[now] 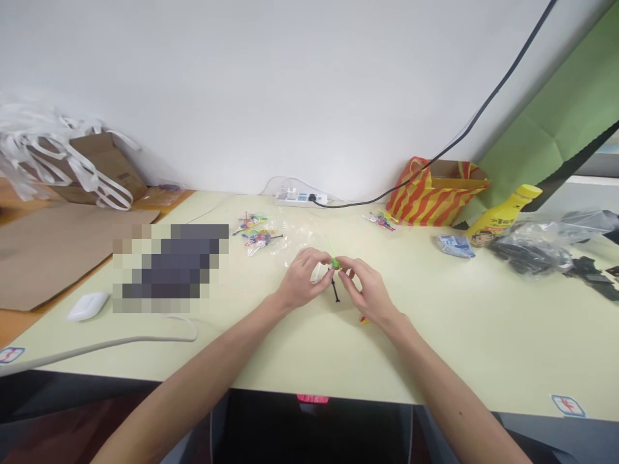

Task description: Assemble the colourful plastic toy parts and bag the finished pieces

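Above the middle of the table, my left hand (300, 281) and my right hand (366, 287) meet fingertip to fingertip. Both pinch a small bright green plastic piece (335, 263), partly covered by the fingers; its exact kind is unclear. A thin black plastic rod (336, 291) with a widened end shows just below the fingertips, and whether it is joined to the green piece I cannot tell. Something white (319, 273) appears inside the curl of my left hand. Beside my right wrist lies a small red and yellow piece (364, 319), partly hidden.
Colourful small plastic parts (258, 238) lie behind my left hand near clear plastic film (300, 235); more parts (381, 220) are farther right. A power strip (300, 198) sits by the wall. Rightward stand a striped bag (430, 203) and yellow bottle (498, 216). A white case (88, 306) lies left.
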A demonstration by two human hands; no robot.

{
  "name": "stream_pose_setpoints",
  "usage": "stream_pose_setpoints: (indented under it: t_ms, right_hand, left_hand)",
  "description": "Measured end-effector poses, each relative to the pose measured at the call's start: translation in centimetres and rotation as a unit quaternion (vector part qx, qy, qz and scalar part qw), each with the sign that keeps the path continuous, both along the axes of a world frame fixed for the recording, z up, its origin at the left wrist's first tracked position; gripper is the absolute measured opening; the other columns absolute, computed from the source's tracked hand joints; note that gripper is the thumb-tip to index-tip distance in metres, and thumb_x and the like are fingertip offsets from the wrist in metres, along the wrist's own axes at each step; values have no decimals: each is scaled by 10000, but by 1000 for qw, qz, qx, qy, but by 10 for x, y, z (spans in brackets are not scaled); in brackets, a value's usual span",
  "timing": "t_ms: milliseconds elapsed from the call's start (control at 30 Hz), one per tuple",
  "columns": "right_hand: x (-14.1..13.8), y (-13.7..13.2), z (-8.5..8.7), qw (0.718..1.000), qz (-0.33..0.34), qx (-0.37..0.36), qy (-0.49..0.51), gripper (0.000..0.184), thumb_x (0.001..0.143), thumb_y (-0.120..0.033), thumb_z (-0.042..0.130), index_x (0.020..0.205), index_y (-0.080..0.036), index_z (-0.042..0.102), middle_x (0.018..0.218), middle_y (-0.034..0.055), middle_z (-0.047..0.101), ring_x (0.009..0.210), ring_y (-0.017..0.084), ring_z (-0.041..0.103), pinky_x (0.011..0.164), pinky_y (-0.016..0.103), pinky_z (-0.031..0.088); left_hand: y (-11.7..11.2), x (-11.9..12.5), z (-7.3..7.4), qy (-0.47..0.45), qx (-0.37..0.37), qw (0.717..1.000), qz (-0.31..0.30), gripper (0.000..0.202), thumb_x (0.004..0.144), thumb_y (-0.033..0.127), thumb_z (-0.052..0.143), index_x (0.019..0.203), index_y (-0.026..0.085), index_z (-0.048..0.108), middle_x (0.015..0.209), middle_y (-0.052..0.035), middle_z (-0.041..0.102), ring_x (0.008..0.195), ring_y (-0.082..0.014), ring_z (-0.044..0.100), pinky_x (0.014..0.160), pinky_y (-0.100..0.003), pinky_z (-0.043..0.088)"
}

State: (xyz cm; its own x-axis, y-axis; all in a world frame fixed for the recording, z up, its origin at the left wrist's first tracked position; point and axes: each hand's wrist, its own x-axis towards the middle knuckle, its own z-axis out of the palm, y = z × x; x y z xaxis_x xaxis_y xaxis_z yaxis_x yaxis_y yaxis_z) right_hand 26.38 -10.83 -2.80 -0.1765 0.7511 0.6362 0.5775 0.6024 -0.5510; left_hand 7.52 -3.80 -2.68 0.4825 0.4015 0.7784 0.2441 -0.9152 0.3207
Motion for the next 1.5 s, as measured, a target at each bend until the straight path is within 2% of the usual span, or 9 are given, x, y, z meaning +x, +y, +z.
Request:
stream_pose_setpoints:
  t_ms: [233,567,667,800,933,1067,1233,1500]
  right_hand:
    - [-6,1,-10,997,3,-33,63,227,1005,-236,503,1221,-244,573,1085,82,713,816,179,654,750,349,561]
    - [-7,-4,-7,997,1,-57,54,303,984,-231,537,1284,-262,509,1021,56,707,794,176,626,741,349,537]
    - [-8,-5,-4,994,6,-77,80,337,980,-237,539,1312,-268,490,1031,61,708,819,184,638,765,359,535]
    - [-9,-4,5,966,15,-153,207,341,972,-318,594,1297,-252,517,978,53,709,824,180,651,762,348,529]
    - [-5,1,9,914,81,-252,307,284,904,-407,698,1101,-213,634,823,28,691,705,156,615,636,301,489]
    - [-3,4,10,883,104,-280,362,312,819,-419,789,993,-204,644,746,3,667,641,141,584,597,289,470]
    - [-4,3,12,878,106,-289,367,287,836,-438,775,890,-199,626,750,-9,629,627,121,557,604,280,465]
    - [1,3,8,877,121,-304,352,286,911,-461,701,904,-198,590,671,-31,575,601,117,519,641,281,422]
  left_hand:
    - [0,-1,0,21,-7,1000,-12,259,920,222,629,1160,195,535,978,-58,672,930,-195,633,885,-376,510]
    - [-2,1,1,14,-5,1000,-14,187,914,185,613,1098,182,579,975,-66,704,933,-198,655,892,-381,515]
    - [-3,1,2,11,2,1000,-21,182,907,179,609,1087,185,578,954,-60,705,922,-197,658,886,-380,521]
    - [-4,2,4,9,9,1000,-28,184,901,171,609,1083,191,589,942,-56,710,918,-195,665,884,-378,524]
    - [-5,2,6,15,8,999,-30,172,904,183,614,1075,193,605,954,-63,717,924,-199,667,883,-382,526]
    - [-5,3,6,20,2,999,-35,172,909,241,661,1067,195,610,953,-65,720,924,-201,668,888,-385,526]
    - [-3,3,5,8,13,999,-39,174,913,244,687,1067,197,621,944,-59,726,920,-194,673,887,-377,526]
    - [-3,4,6,11,22,998,-58,162,922,241,683,1075,206,646,935,-53,749,909,-193,689,894,-392,537]
